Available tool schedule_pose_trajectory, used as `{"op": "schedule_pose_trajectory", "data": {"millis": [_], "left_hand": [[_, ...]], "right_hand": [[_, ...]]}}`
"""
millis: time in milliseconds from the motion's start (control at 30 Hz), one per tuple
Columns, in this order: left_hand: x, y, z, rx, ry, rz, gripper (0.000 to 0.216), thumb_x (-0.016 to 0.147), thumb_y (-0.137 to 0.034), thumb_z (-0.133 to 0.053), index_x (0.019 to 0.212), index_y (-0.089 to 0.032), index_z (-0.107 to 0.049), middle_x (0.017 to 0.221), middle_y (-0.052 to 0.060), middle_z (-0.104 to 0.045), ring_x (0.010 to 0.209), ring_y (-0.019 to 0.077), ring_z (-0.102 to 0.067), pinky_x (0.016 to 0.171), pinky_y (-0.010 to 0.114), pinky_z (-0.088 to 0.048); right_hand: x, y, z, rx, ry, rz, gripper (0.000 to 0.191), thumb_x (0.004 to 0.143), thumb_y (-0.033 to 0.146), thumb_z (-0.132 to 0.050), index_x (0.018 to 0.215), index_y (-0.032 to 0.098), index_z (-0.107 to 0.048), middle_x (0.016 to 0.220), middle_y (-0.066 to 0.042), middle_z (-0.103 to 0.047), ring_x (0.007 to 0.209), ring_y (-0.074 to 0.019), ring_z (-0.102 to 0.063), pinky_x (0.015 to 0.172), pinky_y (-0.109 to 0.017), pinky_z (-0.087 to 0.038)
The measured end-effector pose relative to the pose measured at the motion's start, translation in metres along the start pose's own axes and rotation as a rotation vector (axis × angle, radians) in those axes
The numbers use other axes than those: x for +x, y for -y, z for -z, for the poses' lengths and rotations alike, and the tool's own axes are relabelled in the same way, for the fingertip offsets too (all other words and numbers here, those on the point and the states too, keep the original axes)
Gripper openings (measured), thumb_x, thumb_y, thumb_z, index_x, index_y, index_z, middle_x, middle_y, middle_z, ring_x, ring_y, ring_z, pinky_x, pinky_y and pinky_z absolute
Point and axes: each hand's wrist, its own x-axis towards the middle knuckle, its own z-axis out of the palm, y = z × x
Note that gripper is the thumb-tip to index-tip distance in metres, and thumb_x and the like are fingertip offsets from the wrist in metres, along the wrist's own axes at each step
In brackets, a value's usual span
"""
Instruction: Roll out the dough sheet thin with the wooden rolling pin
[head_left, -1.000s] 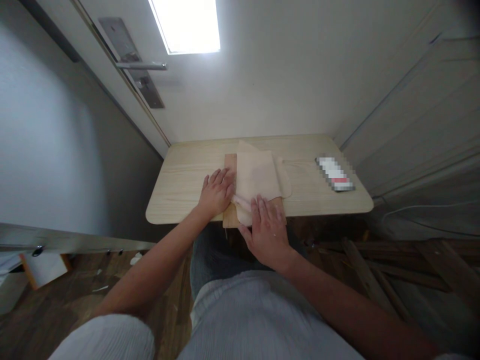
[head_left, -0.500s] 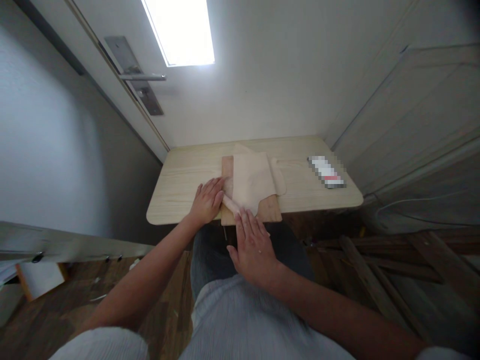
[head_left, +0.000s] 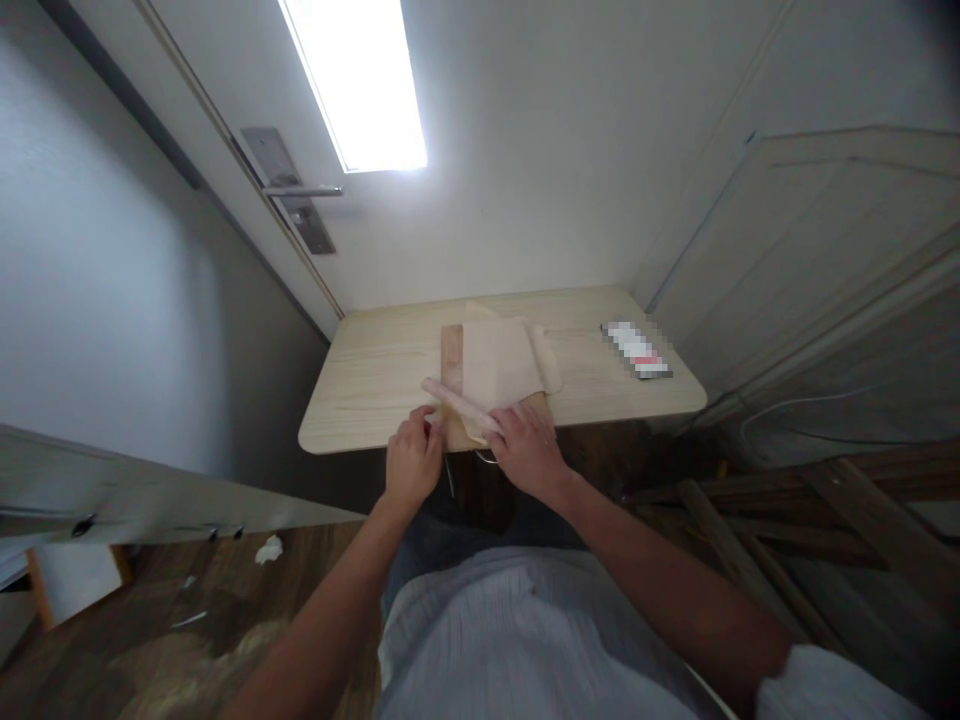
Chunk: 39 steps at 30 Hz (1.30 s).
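A pale rod like a small rolling pin point(head_left: 457, 402) lies slantwise over a wooden board point(head_left: 451, 350) at the table's front edge. My right hand point(head_left: 525, 450) is closed around the rod's near right end, the fingers bent over it. The rod's far left end is free, sticking out past the board's left side. My left hand point(head_left: 414, 458) is curled beside the board's front left corner, thumb and fingers drawn together. What they pinch, if anything, is too small to make out. Thin, floppy beige sheets point(head_left: 499, 355) lie overlapping on the board, their right edge spreading past it.
The light wood table point(head_left: 367, 370) stands against a white door with a metal handle point(head_left: 304, 190). At its right lies a blurred-out phone point(head_left: 637, 350). Wooden slats point(head_left: 742, 540) stand low at right, and a crumpled white tissue point(head_left: 268, 549) lies on the floor.
My flat hands have come off the top of the rod. The left has drawn back toward me and curled; the right has closed on the rod's near end. The view has shifted slightly.
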Motion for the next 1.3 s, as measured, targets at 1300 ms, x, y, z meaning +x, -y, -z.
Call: {"op": "schedule_pose_trajectory", "data": {"millis": [1300], "left_hand": [[-0.002, -0.124, -0.068, 0.001, 0.350, -0.198, 0.038, 0.098, -0.037, -0.049, 0.129, -0.017, -0.047, 0.109, 0.012, -0.075, 0.101, 0.0290, -0.073, 0.090, 0.044, -0.054]], "right_hand": [[0.105, -0.144, 0.037, 0.059, 0.085, 0.141, 0.038, 0.093, 0.031, -0.058, 0.126, 0.017, -0.070, 0.112, -0.010, -0.069, 0.106, -0.0232, -0.059, 0.098, -0.036, -0.043]]}}
